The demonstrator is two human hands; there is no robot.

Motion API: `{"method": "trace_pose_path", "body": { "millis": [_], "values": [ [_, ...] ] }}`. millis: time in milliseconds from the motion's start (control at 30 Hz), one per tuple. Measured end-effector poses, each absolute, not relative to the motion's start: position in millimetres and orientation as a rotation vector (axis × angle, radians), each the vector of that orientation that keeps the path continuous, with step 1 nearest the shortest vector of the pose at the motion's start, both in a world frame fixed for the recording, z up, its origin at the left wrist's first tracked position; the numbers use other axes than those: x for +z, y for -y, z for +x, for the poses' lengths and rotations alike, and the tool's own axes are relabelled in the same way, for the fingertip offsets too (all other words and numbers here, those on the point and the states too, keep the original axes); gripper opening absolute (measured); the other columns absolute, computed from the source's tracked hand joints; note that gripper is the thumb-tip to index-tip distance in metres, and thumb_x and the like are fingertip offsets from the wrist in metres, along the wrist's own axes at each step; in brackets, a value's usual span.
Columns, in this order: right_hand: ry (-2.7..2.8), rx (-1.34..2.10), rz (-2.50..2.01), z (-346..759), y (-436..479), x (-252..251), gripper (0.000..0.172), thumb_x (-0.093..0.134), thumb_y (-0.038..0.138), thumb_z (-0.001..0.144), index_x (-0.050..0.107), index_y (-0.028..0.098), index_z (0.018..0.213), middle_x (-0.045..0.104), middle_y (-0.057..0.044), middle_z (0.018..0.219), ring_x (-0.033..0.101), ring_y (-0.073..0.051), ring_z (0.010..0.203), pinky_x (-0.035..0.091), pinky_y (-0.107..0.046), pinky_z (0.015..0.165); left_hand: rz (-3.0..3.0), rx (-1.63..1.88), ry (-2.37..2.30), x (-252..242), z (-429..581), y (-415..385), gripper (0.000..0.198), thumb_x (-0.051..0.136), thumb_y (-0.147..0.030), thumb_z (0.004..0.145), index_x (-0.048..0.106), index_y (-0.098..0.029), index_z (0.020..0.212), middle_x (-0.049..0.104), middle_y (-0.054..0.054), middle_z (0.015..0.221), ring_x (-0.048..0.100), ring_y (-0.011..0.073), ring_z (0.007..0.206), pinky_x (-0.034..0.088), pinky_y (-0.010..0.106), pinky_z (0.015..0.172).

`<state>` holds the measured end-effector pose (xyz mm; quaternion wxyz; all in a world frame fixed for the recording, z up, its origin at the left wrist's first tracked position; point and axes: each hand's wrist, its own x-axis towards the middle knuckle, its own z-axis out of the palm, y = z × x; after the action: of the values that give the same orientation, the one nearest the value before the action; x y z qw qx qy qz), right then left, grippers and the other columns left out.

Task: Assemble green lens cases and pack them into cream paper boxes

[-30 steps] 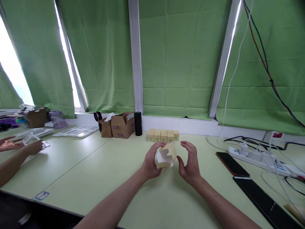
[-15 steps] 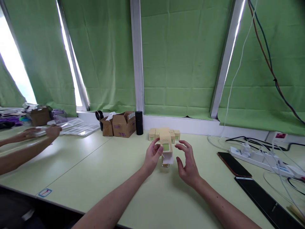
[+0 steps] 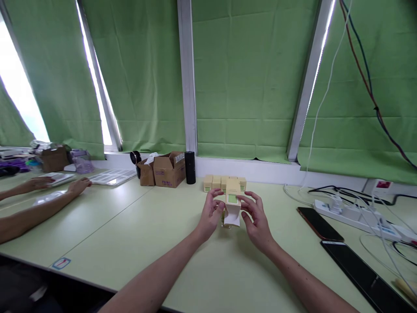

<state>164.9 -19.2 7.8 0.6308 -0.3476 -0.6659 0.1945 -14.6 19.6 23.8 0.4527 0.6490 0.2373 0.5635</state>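
Observation:
A small cream box (image 3: 233, 187) with a green label stands tilted between my hands, its white lower flap (image 3: 232, 216) hanging open toward me. My right hand (image 3: 259, 221) holds the box's right side with its fingertips. Curled at the left edge, my left hand (image 3: 210, 215) has thumb and fingers pressed together; what they pinch is too small to tell. Partly hidden behind the flap, a small clear glass item (image 3: 225, 225) shows near the table. Behind, several similar cream boxes (image 3: 207, 183) stand in a row.
Brown cartons (image 3: 167, 170) and a black cylinder (image 3: 190, 168) stand at the back left. Two dark phone-like devices (image 3: 319, 224) and a white power strip (image 3: 355, 219) with cables lie at right. Another person's hands (image 3: 78, 186) are by white trays (image 3: 112, 177) at far left.
The box has shifted right, away from my left palm, and my right fingers have come onto its side. More of the flap shows. The other person's hands have moved down to the table.

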Motion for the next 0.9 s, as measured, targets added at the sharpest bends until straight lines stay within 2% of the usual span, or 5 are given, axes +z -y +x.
{"method": "trace_pose_path", "body": {
  "millis": [133, 267, 633, 900],
  "values": [
    [1.502, 0.491, -0.783, 167.7, 15.3, 5.3, 0.037, 0.052, 0.029, 0.099, 0.060, 0.034, 0.134, 0.035, -0.009, 0.147, 0.068, -0.021, 0.107, 0.060, -0.045, 0.098, 1.734, 1.382, -0.536, 21.0, -19.2, -18.8, 0.052, 0.068, -0.045, 0.091, 0.048, -0.030, 0.138, 0.043, 0.012, 0.149, 0.064, 0.0240, 0.112, 0.053, 0.037, 0.093],
    [1.515, 0.504, -0.770, 168.3, 14.5, 3.9, 0.036, 0.054, 0.031, 0.099, 0.060, 0.033, 0.134, 0.035, -0.009, 0.148, 0.069, -0.020, 0.104, 0.060, -0.045, 0.096, 1.842, 1.351, -0.497, 17.5, -19.4, -21.0, 0.045, 0.071, -0.039, 0.090, 0.057, -0.029, 0.132, 0.035, 0.011, 0.152, 0.065, 0.0224, 0.108, 0.054, 0.037, 0.092],
    [1.494, 0.601, -0.747, 165.8, 17.9, 6.4, 0.034, 0.058, 0.037, 0.098, 0.062, 0.033, 0.132, 0.038, -0.010, 0.145, 0.072, -0.019, 0.096, 0.061, -0.044, 0.093, 1.762, 1.423, -0.564, 13.7, -14.4, -27.9, 0.037, 0.074, -0.033, 0.087, 0.067, -0.024, 0.122, 0.044, 0.011, 0.139, 0.069, 0.0154, 0.090, 0.059, 0.038, 0.089],
    [1.472, 0.632, -0.762, 166.4, 14.7, 3.4, 0.036, 0.063, 0.043, 0.096, 0.063, 0.031, 0.130, 0.042, -0.011, 0.144, 0.073, -0.019, 0.094, 0.063, -0.042, 0.089, 1.702, 1.424, -0.582, 12.9, -11.5, -28.7, 0.036, 0.076, -0.033, 0.085, 0.069, -0.021, 0.118, 0.048, 0.010, 0.130, 0.066, 0.0123, 0.083, 0.060, 0.032, 0.079]
  ]
}}
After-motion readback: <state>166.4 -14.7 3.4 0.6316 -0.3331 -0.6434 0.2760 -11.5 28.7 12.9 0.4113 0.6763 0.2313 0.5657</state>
